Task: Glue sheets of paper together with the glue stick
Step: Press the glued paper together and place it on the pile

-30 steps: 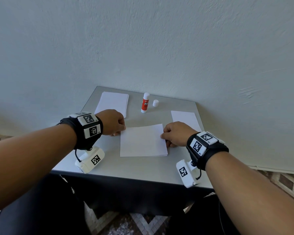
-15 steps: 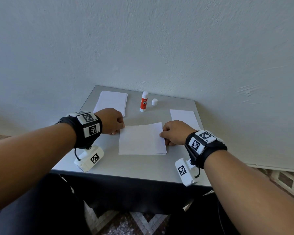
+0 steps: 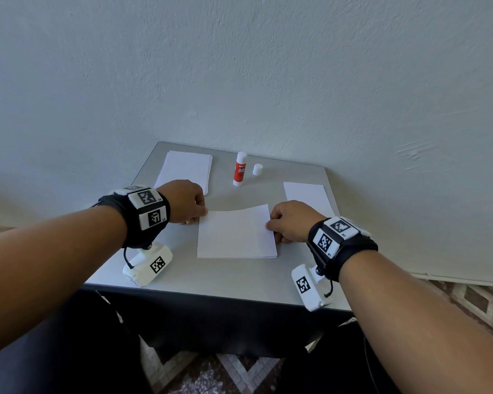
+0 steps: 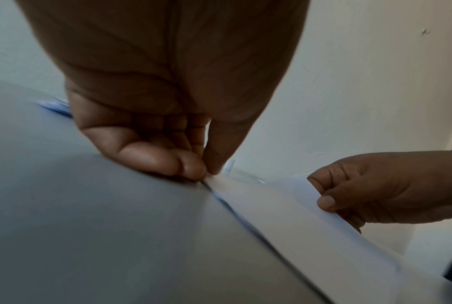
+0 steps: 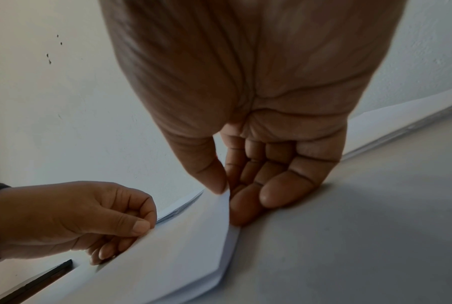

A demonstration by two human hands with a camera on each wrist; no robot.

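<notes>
On the grey table (image 3: 239, 282) a white sheet (image 3: 235, 231) lies over a thin stack, its far edge lifted clear while its near edge rests down. The left hand (image 3: 184, 201) pinches the sheet's far left corner between thumb and curled fingers (image 4: 167, 158); the right hand (image 3: 292, 221) pinches the far right edge the same way, thumb on top and fingers (image 5: 248, 185) curled beneath. Behind them the glue stick (image 3: 240, 169) stands upright with no cap on, its white cap (image 3: 257, 169) just beside it on the right. A paper pile (image 3: 187, 169) sits at the far left near the wall (image 3: 239, 66), and a single sheet (image 3: 306, 194) lies at the far right, just behind the right hand
</notes>
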